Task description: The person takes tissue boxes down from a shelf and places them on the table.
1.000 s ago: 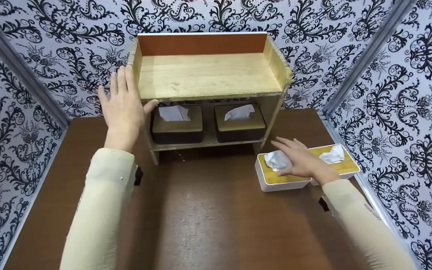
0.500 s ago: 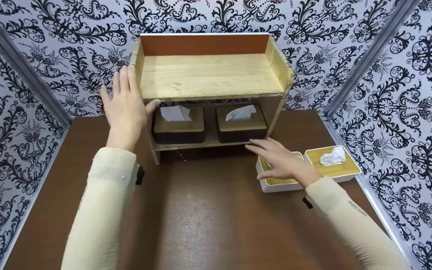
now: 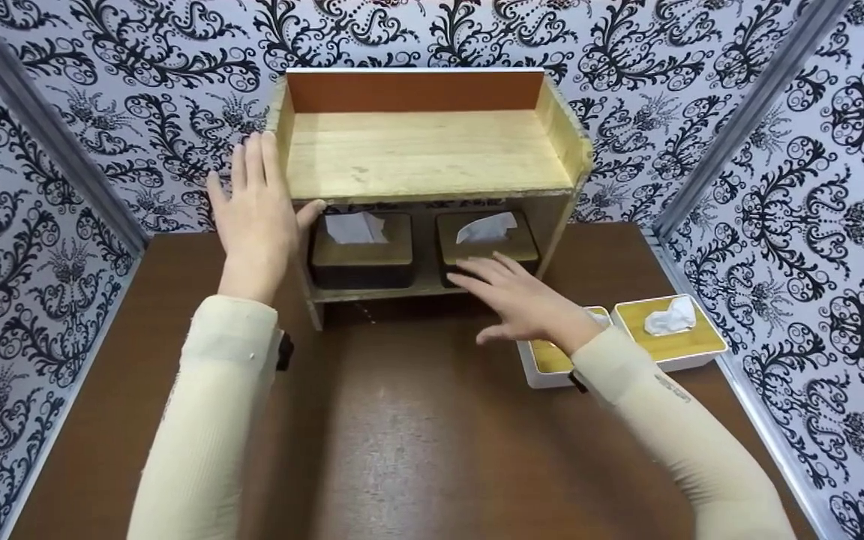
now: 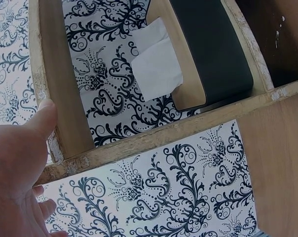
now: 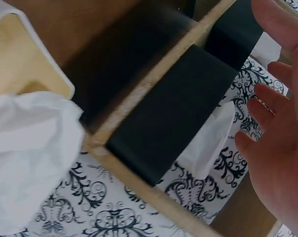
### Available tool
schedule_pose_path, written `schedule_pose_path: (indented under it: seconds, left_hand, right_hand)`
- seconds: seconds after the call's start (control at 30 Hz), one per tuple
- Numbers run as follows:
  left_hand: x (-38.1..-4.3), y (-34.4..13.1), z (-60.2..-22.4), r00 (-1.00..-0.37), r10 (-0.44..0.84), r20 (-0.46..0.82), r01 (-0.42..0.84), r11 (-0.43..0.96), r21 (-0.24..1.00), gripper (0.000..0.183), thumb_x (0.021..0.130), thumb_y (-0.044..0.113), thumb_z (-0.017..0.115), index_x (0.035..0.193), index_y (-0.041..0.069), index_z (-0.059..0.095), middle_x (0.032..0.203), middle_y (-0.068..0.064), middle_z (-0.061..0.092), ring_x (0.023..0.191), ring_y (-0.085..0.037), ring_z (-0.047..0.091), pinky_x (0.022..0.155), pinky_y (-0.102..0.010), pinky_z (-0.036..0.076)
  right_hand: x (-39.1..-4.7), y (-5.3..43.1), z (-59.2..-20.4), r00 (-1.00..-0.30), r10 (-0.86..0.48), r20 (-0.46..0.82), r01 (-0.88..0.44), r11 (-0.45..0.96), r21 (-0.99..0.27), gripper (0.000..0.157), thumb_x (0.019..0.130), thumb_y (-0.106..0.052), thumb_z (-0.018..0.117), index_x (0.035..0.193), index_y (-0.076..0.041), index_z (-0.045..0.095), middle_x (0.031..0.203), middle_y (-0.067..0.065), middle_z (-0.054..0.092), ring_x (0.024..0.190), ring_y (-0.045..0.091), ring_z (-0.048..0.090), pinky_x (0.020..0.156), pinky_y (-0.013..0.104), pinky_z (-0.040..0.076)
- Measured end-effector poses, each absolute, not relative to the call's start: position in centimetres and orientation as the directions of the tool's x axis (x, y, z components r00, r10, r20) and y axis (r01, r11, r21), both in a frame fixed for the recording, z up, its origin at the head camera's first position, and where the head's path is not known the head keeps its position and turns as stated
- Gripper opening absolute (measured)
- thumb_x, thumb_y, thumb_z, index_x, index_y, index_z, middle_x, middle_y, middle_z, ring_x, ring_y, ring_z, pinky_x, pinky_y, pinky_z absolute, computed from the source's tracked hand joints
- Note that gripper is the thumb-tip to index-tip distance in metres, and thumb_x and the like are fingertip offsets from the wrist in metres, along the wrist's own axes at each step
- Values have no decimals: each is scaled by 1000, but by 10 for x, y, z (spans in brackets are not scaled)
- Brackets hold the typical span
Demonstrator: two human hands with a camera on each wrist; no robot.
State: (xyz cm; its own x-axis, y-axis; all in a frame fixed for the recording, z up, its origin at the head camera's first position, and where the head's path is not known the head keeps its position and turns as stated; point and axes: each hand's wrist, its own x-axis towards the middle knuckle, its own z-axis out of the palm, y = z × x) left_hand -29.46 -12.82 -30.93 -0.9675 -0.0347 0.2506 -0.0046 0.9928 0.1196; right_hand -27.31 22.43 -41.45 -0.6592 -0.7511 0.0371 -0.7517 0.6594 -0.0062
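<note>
A small wooden shelf (image 3: 432, 154) stands against the back wall. My left hand (image 3: 256, 214) rests at its left side, fingers straight along the side panel; in the left wrist view the thumb lies at the edge of the upper board. Two black tissue boxes with wooden lids sit on the lower level, the left one (image 3: 363, 271) and the right one (image 3: 488, 225), each with a white tissue sticking up. My right hand (image 3: 522, 300) hovers before the right black box, fingers spread and holding nothing. In the right wrist view that black tissue box (image 5: 173, 116) lies beside the fingers.
Two white tissue boxes with wooden lids stand side by side on the brown table (image 3: 394, 450), right of the shelf: a near one (image 3: 544, 375), partly covered by my right hand, and a far one (image 3: 646, 330). Patterned walls (image 3: 822, 247) enclose the table.
My right hand has moved left and forward, from above the nearer white tissue box to in front of the right black one. My left hand stays at the shelf's side.
</note>
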Motion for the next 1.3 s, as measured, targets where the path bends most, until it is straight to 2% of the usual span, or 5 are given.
schedule_pose_path:
  seconds: [0.33, 0.43, 0.73, 0.97, 1.3]
  left_hand:
    - [-295, -128, -308, -965, -36, 261, -4, 993, 122, 107, 90, 64, 51, 155, 11, -16, 165, -12, -5, 153, -33, 5, 122, -63, 5]
    - [-295, -129, -308, -966, -39, 257, -6, 992, 126, 107, 90, 65, 51, 155, 11, -16, 165, -11, -6, 153, -33, 4, 122, -62, 4]
    - [-297, -130, -308, -965, -52, 257, -16, 990, 142, 108, 89, 64, 53, 155, 12, -15, 166, -10, -6, 153, -31, 3, 122, -61, 2]
    - [-296, -128, -310, -964, -43, 263, -14, 993, 114, 107, 90, 66, 50, 155, 11, -16, 166, -11, -6, 153, -31, 4, 122, -62, 5]
    - [-297, -127, -312, -959, -57, 277, -18, 990, 142, 107, 89, 65, 53, 156, 12, -12, 166, -9, -3, 153, -31, 6, 122, -61, 6]
  right_hand:
    - [-302, 196, -405, -701, -713, -32, -711, 693, 117, 108, 73, -59, 77, 156, -18, 22, 160, 12, 26, 147, 32, 27, 121, 57, 21]
    - [-315, 191, -401, -737, -672, -72, -675, 727, 129, 108, 73, -60, 75, 157, -19, 20, 160, 13, 25, 147, 35, 26, 121, 59, 18]
    - [-352, 181, -394, -814, -567, -127, -577, 814, 60, 115, 71, -59, 78, 158, -21, 13, 165, 8, 8, 152, 34, 7, 126, 50, 8]
    - [-368, 178, -391, -838, -473, -273, -492, 870, 3, 125, 69, -61, 79, 159, -22, 1, 166, 5, -8, 153, 30, -10, 126, 48, -4]
    - [-386, 174, -398, -848, -409, -336, -429, 903, -15, 136, 62, -62, 83, 157, -27, -7, 166, 6, -8, 153, 25, -13, 126, 46, -6]
